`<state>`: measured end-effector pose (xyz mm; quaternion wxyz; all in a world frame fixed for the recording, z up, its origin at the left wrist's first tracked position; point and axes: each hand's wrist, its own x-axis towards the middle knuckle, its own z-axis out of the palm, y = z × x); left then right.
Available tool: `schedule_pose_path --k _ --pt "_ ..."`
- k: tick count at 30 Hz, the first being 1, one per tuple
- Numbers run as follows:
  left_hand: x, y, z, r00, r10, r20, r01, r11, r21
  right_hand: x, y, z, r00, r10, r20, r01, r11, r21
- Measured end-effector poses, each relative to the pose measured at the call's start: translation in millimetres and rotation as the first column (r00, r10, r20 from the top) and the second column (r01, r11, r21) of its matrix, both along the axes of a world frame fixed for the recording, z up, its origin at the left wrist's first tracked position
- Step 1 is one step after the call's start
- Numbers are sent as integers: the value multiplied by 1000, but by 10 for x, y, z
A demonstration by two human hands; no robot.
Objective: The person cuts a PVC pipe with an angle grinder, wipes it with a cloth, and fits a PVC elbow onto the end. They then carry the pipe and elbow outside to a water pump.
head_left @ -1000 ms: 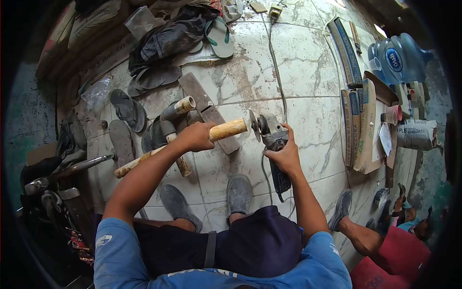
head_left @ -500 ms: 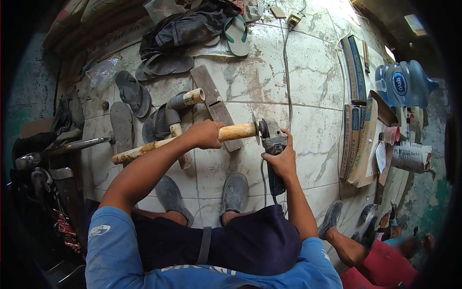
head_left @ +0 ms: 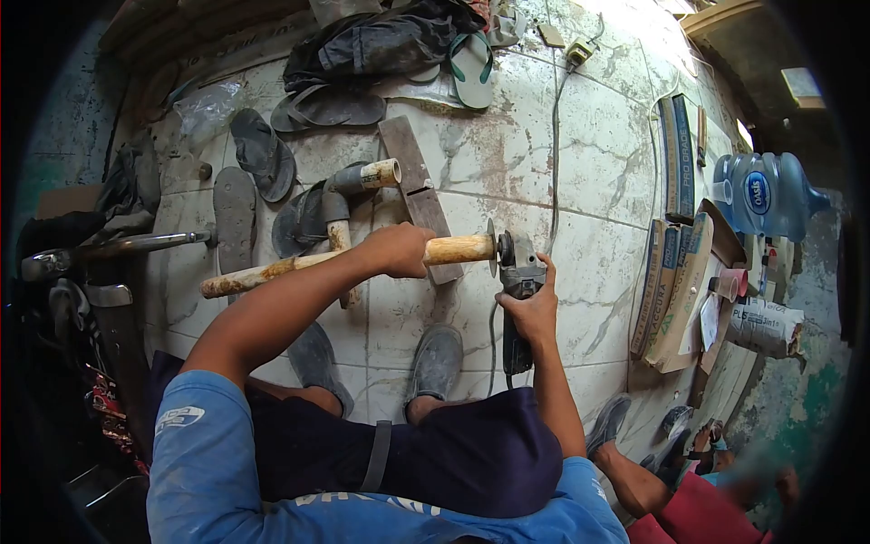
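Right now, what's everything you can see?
Long pipe: one, cream and brown, middle
Angle grinder: one, grey and black, at the pipe's end
Tiled floor: one, white with grey marks, middle
Board: one, brownish, on the floor
Elbow pipe: one, grey and cream, beside the board
Dark sandals: several, grey, upper left
Green-strapped sandal: one, white, top
Cloth heap: one, black, top
Cord: one, dark, right of the board
Long boxes: several, blue and brown, right
Water jug: one, blue, far right
Cup: at least one, pink, right
Metal bar: one, silver, left
Other person: one, red clothing, lower right
Shoes: two, grey, lower middle
Left hand: one, bare, around the pipe
Right hand: one, bare, holding the grinder
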<state>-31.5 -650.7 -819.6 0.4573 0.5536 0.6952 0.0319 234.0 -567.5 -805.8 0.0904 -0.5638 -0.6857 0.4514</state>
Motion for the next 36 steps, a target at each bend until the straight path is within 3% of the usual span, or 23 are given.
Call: schedule_pose_path --k 25,36 --pt "-5 -37 -78 999 20 39 -16 996 -87 -51 25 -28 999 10 52 -8 999 -38" --pt "7 -42 17 999 26 33 -25 999 -48 -28 48 -61 999 29 27 -29 999 -17"
